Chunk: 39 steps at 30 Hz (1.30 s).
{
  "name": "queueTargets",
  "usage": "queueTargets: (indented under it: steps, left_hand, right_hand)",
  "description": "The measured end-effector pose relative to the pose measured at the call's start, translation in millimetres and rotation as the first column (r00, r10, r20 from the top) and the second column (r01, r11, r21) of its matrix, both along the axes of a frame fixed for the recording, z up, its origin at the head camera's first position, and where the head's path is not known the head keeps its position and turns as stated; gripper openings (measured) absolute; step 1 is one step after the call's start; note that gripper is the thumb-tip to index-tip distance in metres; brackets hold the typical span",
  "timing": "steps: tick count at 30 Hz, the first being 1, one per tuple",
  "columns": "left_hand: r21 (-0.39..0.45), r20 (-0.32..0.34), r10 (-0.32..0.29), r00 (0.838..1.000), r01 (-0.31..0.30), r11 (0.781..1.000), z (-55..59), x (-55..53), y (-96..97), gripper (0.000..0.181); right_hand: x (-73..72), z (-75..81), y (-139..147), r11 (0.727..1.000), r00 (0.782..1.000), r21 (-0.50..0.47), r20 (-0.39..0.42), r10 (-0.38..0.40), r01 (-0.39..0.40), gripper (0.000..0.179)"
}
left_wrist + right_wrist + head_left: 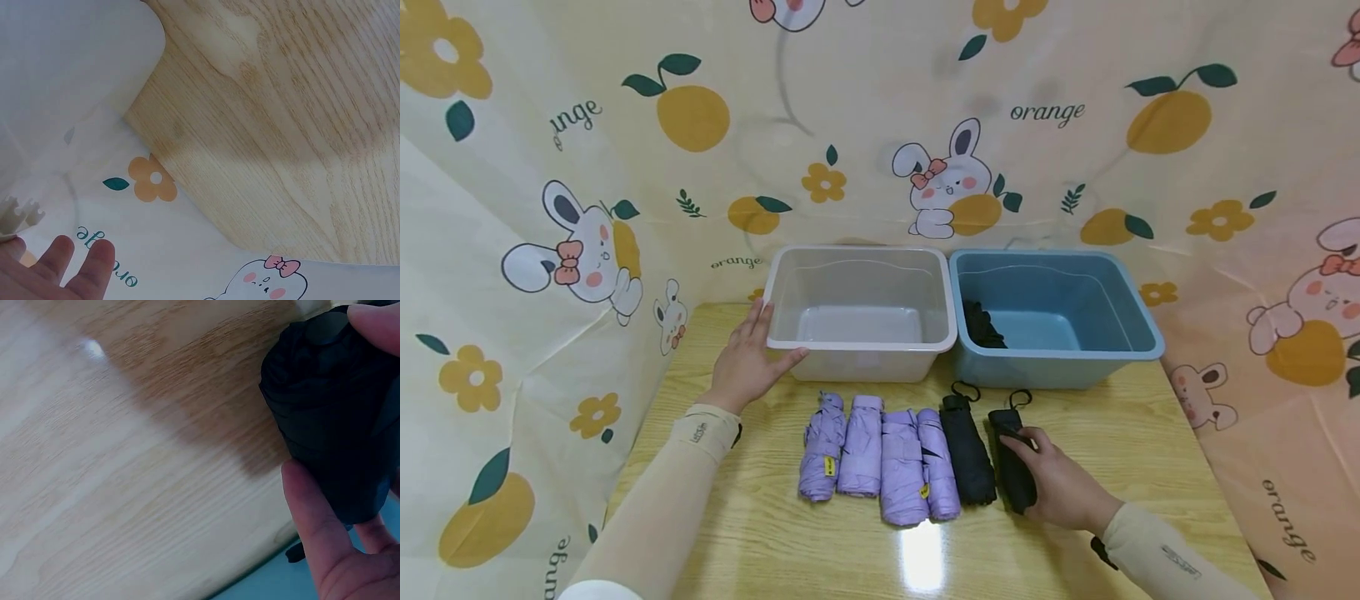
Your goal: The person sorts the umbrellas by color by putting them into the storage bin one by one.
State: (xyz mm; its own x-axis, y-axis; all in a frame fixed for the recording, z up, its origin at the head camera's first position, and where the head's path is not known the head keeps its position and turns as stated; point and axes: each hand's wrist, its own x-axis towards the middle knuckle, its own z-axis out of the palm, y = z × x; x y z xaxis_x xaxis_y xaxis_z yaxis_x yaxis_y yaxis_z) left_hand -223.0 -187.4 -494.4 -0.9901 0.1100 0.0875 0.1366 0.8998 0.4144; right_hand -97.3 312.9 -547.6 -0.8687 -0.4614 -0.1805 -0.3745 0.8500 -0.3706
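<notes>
My right hand (1063,483) grips a black folded umbrella (1012,462) lying at the right end of a row. In the right wrist view, thumb and fingers close round this umbrella (337,419). Just left of it lies a second black folded umbrella (967,450) with a wrist loop, then several purple folded umbrellas (861,450). With fingers straight and spread, my left hand (745,362) rests against the left front corner of a white bin (861,364). Fingertips (100,259) of that hand appear low in the left wrist view.
A blue bin (1045,371) stands right beside the white one, with a dark crumpled fabric item (981,325) in its left end. Both bins are at the back of the wooden table (790,550), before a patterned cloth backdrop (850,100) that also runs along both sides.
</notes>
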Motion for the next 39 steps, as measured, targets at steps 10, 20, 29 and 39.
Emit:
queueTargets:
  steps: [10, 20, 29, 39]
  left_hand:
    - [-0.001, -0.018, -0.016, 1.000, 0.016, 1.000, 0.0, -0.3, -0.9, 0.106]
    - [-0.011, -0.022, -0.011, 1.000, 0.010, 1.000, -0.3, -1.1, -1.4, 0.107]
    - [-0.013, -0.024, -0.013, 1.000, 0.013, 1.000, -3.3, -2.1, -3.4, 0.107]
    - [-0.012, -0.010, -0.017, 1.000, 0.017, 1.000, -0.2, -1.0, -2.6, 0.107]
  right_hand:
    - [16.1, 33.7, 13, 0.998, 0.996, -0.064, 0.093, -0.007, 0.013, 0.106]
    - [28.9, 105.4, 19, 0.989, 1.000, -0.148, 0.018, 0.015, -0.013, 0.108]
    - [14.5, 158.1, 24, 0.981, 0.972, -0.148, -0.215, 0.096, -0.130, 0.117]
    - [-28.3, 198.6, 24, 0.980, 0.952, -0.112, -0.279, 0.127, -0.164, 0.122]
